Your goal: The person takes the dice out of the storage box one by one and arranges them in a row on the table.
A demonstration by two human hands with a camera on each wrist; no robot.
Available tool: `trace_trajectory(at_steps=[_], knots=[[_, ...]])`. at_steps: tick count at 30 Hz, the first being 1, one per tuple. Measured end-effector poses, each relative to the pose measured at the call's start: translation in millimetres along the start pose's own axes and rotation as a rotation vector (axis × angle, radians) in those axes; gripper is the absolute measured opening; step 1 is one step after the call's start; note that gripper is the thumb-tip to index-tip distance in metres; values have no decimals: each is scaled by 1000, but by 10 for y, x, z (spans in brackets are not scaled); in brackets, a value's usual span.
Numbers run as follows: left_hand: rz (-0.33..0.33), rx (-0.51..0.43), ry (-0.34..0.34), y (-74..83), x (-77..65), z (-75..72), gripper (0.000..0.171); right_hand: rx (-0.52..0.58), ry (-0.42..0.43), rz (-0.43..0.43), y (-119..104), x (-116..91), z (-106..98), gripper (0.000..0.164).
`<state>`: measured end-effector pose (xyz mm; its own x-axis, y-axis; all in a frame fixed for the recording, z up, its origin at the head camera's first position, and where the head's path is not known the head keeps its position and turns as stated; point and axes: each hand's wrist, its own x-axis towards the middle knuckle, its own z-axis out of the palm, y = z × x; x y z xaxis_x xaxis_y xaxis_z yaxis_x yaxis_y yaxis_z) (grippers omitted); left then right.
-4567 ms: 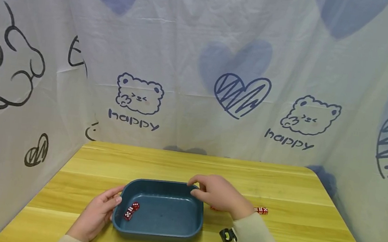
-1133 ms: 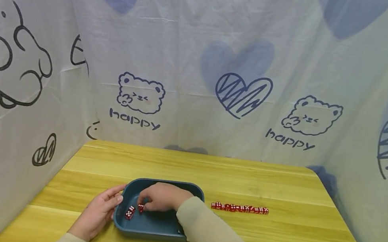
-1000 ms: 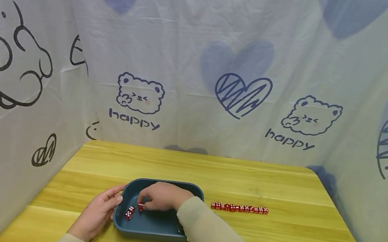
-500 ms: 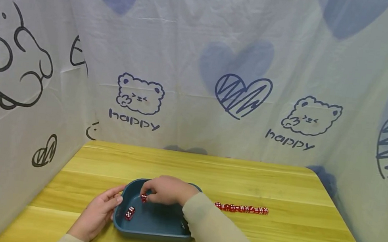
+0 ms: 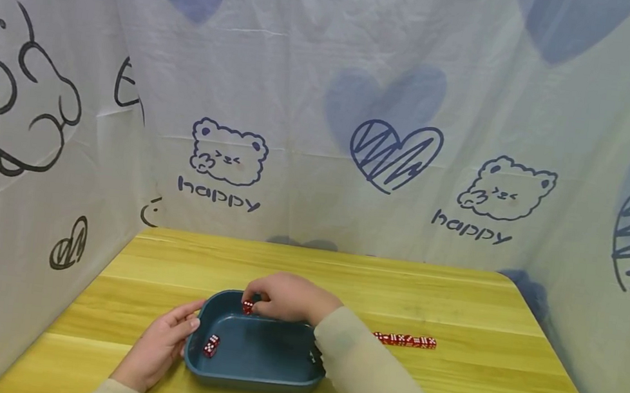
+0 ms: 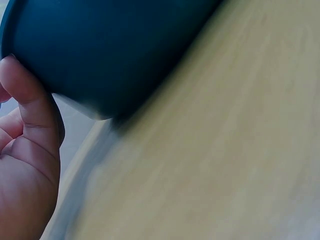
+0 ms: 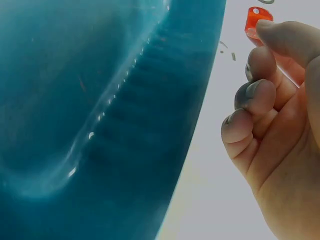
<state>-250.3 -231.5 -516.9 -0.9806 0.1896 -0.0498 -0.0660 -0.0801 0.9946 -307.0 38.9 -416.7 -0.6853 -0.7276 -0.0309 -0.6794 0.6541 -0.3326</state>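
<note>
A dark blue rectangular plastic basin (image 5: 255,382) sits on the table. My left hand (image 5: 157,342) holds its left rim; in the left wrist view the thumb (image 6: 27,95) lies against the outer wall near the lip. With thumb and forefinger my right hand (image 5: 291,299) pinches a red die (image 5: 247,307) over the basin's far wall. The right wrist view shows that same die (image 7: 257,22) at the fingertips, the other fingers loosely curled. More red dice (image 5: 210,345) lie close together in the basin's left end. To the right, a line of red dice (image 5: 406,340) is partly hidden by my right sleeve.
The yellow wood-grain table (image 5: 480,384) extends around the basin and the dice line. A white printed cloth (image 5: 302,208) hangs behind the table and along both sides. My right sleeve (image 5: 376,372) crosses the basin's right end.
My right hand went from beside the dice line into the basin and pinched a die. It has since raised the die up and rightward to the far wall. The left hand has stayed put.
</note>
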Motion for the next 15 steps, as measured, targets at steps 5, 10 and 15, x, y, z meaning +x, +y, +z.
trace_trajectory(at_steps=[5,10,15], knots=[[-2,-4,14,-22,24,-10,53,-27,21,-26,80,-69,-54,22],[-11,-5,18,-25,18,-4,53,-38,36,-20,156,-164,-102,21],[-15,5,20,-7,5,17,54,-35,40,17,235,-267,-152,21]])
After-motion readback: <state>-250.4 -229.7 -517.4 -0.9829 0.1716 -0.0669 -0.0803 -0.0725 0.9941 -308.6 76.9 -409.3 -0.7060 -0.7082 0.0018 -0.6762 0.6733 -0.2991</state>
